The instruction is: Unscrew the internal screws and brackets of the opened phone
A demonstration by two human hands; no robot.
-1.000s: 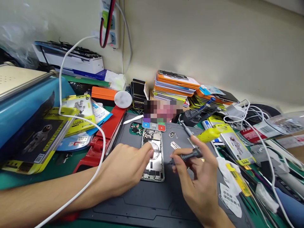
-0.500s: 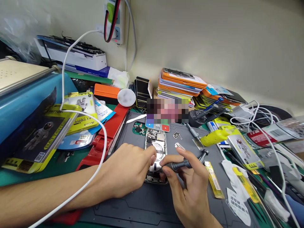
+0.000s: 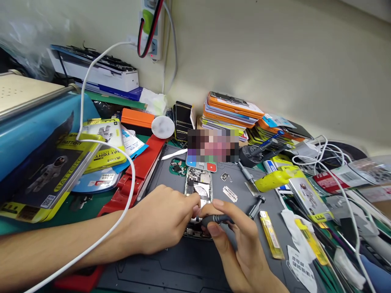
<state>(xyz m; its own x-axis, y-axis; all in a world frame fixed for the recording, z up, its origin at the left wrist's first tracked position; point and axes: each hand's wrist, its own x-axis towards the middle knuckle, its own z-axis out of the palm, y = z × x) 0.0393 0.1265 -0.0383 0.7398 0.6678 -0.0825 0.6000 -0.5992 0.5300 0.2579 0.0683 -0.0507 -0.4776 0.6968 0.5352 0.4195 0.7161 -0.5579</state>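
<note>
Phone position: slim, light-rimmed smartphone [image 3: 208,181] with exposed internals, lying on the dark grey, grooved work mat [image 3: 171,264]; lower part mostly covered by both hands.
Left hand: fingers curled, fingertips over the phone; whether anything is pinched cannot be told.
Right hand [image 3: 244,240]: thumb and fingers closed around a dark grey, cylindrical hand tool [image 3: 255,206]; the working end is hidden.
Done: housing open, inner parts exposed.
Remaining: judged unfinished, internals being uncovered; number of steps left cannot be told.
Right-side margin: strip of mat, then a silver, flat razor blade [image 3: 229,194] and a yellow, elongated plastic item [image 3: 271,236].
Left-side limit: red, long clamp-like device [image 3: 146,162] along the mat's edge.
Near-side room: mat surface shows below the phone.
Overhead hazard: white, thin cable [image 3: 133,183] crosses the left forearm in view.
</note>
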